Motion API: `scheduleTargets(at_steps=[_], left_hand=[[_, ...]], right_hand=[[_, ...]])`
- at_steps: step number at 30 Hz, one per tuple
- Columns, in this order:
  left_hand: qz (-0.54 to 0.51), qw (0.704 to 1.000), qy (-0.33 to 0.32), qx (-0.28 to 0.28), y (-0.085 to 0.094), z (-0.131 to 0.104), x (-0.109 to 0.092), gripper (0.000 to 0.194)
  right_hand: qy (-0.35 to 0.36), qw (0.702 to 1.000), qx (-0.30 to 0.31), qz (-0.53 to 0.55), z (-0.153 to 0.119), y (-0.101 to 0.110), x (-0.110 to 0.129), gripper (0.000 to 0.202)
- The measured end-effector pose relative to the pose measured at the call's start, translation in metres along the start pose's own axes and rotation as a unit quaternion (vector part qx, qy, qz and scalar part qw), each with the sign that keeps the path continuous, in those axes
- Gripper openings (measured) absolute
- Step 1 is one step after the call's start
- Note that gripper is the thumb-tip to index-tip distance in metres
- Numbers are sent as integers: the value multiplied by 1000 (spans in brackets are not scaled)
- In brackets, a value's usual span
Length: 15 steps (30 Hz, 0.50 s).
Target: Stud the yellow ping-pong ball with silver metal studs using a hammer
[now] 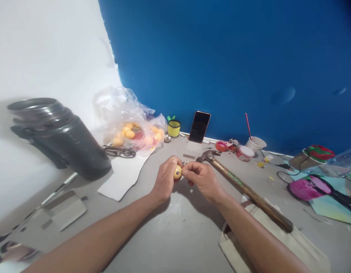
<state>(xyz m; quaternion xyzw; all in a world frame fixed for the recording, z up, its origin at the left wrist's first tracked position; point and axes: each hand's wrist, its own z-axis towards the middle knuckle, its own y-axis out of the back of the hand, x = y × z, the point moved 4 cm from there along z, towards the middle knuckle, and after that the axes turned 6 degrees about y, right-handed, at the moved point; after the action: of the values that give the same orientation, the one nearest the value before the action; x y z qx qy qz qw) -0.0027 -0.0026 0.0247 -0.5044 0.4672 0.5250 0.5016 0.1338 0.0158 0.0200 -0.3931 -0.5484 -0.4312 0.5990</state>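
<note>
Between my two hands, near the middle of the view, is a small yellow ball [177,172] with a dark round spot on its front. My left hand [164,177] wraps round its left side. Thumb and index finger of my right hand [202,177] are pinched together at the ball's right edge; whatever they may grip is too small to make out. A small shiny metal piece [184,163] shows just behind the right fingertips. The hammer [246,187] lies just right of my right hand, its handle passing beyond my forearm.
At left stand a large dark flask [64,138], white paper [125,174] and a plastic bag [132,125] of yellow balls. Behind are a yellow pot [173,129] and a propped phone [200,127]. At right are a paper cup [255,144], a pink item [310,187] and beige cloth [300,246].
</note>
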Motion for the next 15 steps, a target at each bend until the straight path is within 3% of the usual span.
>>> scheduleTargets(at_steps=[15], left_hand=[[12, 1000, -14, -10, 3, 0, 4, 31]], right_hand=[[3, 999, 16, -32, -1, -5, 4, 25]])
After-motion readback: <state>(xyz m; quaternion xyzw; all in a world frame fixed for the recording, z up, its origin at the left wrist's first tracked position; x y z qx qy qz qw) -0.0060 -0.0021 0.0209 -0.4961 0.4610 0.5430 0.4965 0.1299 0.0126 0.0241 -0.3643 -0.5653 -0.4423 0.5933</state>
